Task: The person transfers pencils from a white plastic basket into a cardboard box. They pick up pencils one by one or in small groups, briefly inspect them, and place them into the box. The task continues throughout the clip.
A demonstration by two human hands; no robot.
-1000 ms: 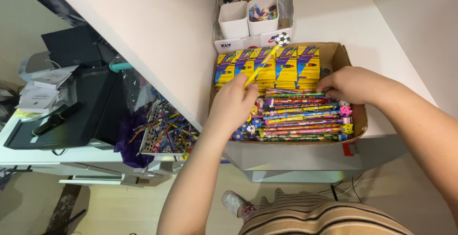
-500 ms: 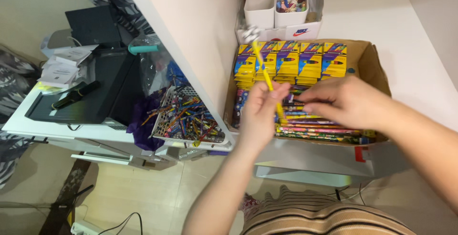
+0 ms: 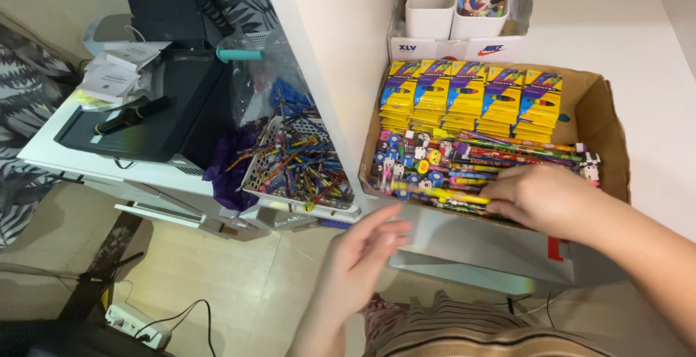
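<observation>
Right now the right hand (image 3: 540, 197) lies palm down on the pencils (image 3: 464, 168) in the cardboard box (image 3: 605, 121), its fingers curled together over a yellow pencil (image 3: 442, 193) that sticks out leftward from under the fingertips; whether they truly pinch it or only press on it cannot be told. That yellow pencil rests on top of the pile, near the box's front wall. The left hand (image 3: 366, 245) hangs in front of the box, blurred, its fingers loosely spread and holding nothing, just below the box's front edge and apart from the pencils.

Behind the pencils, 5 stacks of yellow crayon packs (image 3: 467, 100) stand in a row along the box's back wall. Beyond the box sit 2 white cups (image 3: 453, 9) on a white shelf (image 3: 631, 31). Left of the shelf's side panel, a white wire basket (image 3: 293, 165) full of loose pens stands on a lower table, beside a black printer (image 3: 156, 100).
</observation>
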